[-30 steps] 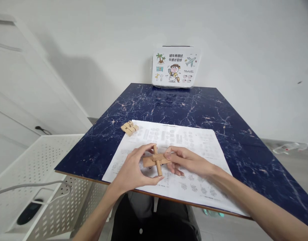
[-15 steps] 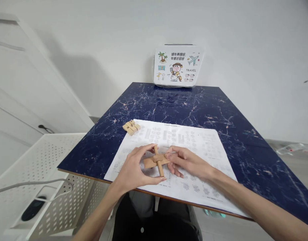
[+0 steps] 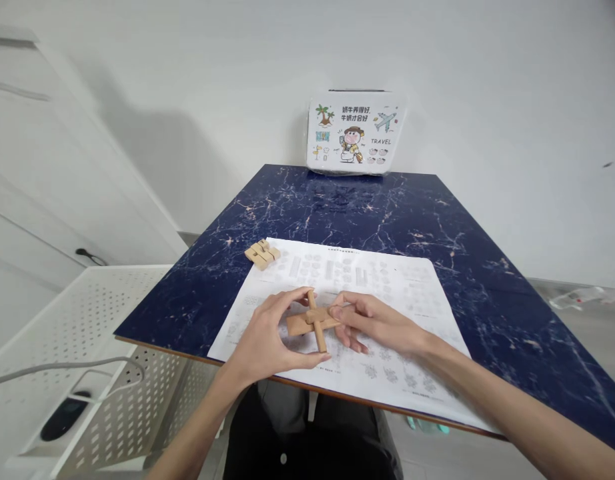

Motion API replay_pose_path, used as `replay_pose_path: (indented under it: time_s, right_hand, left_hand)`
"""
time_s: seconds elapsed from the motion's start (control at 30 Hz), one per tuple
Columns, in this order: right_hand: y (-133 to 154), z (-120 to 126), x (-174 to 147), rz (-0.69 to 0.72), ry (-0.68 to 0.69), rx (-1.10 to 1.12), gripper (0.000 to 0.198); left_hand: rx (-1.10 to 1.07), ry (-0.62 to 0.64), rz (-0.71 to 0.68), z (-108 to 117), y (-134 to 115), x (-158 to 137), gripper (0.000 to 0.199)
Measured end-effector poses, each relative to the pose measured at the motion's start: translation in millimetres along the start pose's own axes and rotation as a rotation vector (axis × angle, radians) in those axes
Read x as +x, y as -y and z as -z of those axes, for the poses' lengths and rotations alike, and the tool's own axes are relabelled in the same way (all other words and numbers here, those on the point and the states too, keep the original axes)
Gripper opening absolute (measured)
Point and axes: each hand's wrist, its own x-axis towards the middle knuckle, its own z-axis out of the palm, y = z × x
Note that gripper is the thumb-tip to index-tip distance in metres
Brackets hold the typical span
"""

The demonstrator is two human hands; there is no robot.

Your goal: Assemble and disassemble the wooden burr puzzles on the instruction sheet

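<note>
A cross-shaped wooden puzzle [image 3: 316, 316], made of interlocked light-brown pieces, is held between my two hands above a printed sheet. My left hand [image 3: 275, 333] curves round its left side, thumb and a finger at the two ends of the thin crosswise stick. The right end of the wide flat piece is pinched between thumb and fingers of my right hand [image 3: 362, 320]. Beneath lies the white paper sheet [image 3: 407, 267], covered with small printed diagrams. Several wooden puzzle pieces [image 3: 262, 255], fitted side by side, rest at the sheet's far left corner.
The dark blue marble-patterned table [image 3: 227, 227] has a brown front edge close to my lap. At its back, a white cartoon-printed case [image 3: 355, 133] leans on the wall. Left of the table stand a white perforated cart [image 3: 107, 287] and a grey cable [image 3: 62, 365].
My hands and the puzzle stay almost in place. Only a very slight shift of the view shows.
</note>
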Motion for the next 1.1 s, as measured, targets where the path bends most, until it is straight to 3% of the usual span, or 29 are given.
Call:
replay_pose_path:
  time_s: [1.1]
  right_hand:
    - [-0.6, -5.6, 4.3, 0.067, -0.076, 0.056, 0.039]
  left_hand:
    - [0.032, -0.039, -0.040, 2.3, 1.6, 5.8, 0.082]
